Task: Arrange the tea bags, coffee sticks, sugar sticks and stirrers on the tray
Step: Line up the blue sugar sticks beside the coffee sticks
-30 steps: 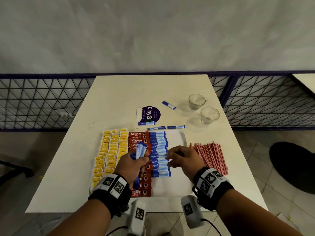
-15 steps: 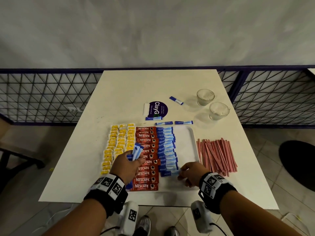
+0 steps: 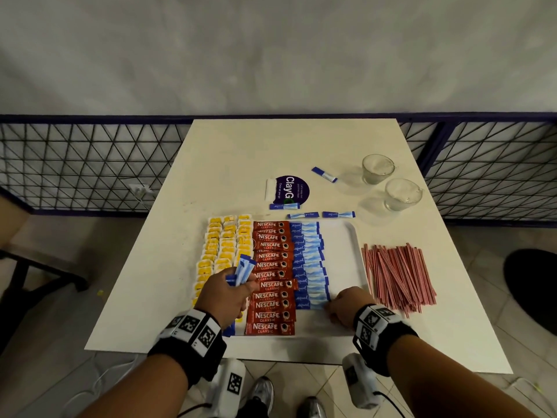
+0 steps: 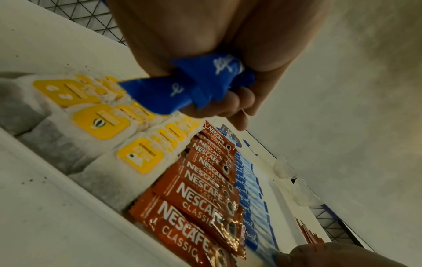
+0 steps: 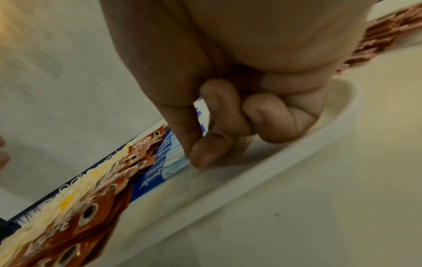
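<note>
A white tray (image 3: 343,245) holds rows of yellow tea bags (image 3: 224,245), red coffee sticks (image 3: 271,267) and a column of blue sugar sticks (image 3: 310,260). My left hand (image 3: 229,292) hovers over the tea bags and coffee sticks and grips a bundle of blue sugar sticks (image 4: 182,86). My right hand (image 3: 342,306) sits on the tray at the near end of the sugar column. Its thumb and forefinger (image 5: 205,150) pinch the end of the nearest sugar stick (image 5: 160,171), which lies flat. Red stirrers (image 3: 396,276) lie piled on the table right of the tray.
Several loose sugar sticks (image 3: 303,215) lie on the table beyond the tray, by a round purple sticker (image 3: 294,188). Two glass cups (image 3: 378,168) stand at the far right. A metal mesh railing (image 3: 90,167) runs behind the table.
My right hand has left the bundle in my left hand and come down to the near end of the sugar column with one stick. My left hand has stayed over the tray.
</note>
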Action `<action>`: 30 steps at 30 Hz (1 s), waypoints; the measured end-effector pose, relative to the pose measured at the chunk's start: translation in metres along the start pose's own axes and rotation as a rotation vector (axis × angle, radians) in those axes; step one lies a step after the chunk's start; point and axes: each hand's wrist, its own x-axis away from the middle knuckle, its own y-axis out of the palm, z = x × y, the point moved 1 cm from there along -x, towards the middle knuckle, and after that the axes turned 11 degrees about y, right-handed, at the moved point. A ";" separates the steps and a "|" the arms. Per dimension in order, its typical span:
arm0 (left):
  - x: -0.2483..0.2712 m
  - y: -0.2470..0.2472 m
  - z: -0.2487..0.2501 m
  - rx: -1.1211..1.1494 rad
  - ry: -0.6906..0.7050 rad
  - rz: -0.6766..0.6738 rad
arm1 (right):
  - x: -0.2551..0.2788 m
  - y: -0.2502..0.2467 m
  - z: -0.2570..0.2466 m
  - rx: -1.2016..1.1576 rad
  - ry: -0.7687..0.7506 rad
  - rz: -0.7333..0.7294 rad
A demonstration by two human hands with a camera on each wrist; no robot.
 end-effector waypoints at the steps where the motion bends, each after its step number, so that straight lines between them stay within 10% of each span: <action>1: 0.000 0.000 0.001 0.000 0.001 -0.001 | -0.001 0.001 -0.001 -0.004 0.006 0.008; 9: 0.003 0.000 0.003 0.032 0.011 -0.100 | 0.014 -0.010 -0.002 0.001 -0.054 0.141; 16: 0.007 0.017 0.019 -0.072 0.067 -0.326 | 0.070 -0.041 -0.048 -0.487 -0.604 0.054; 21: 0.008 0.029 0.032 -0.213 0.174 -0.457 | 0.068 -0.043 -0.050 -0.553 -0.646 0.023; 30: 0.016 0.033 0.036 0.152 0.035 -0.181 | 0.061 -0.051 -0.026 -0.779 -0.507 0.034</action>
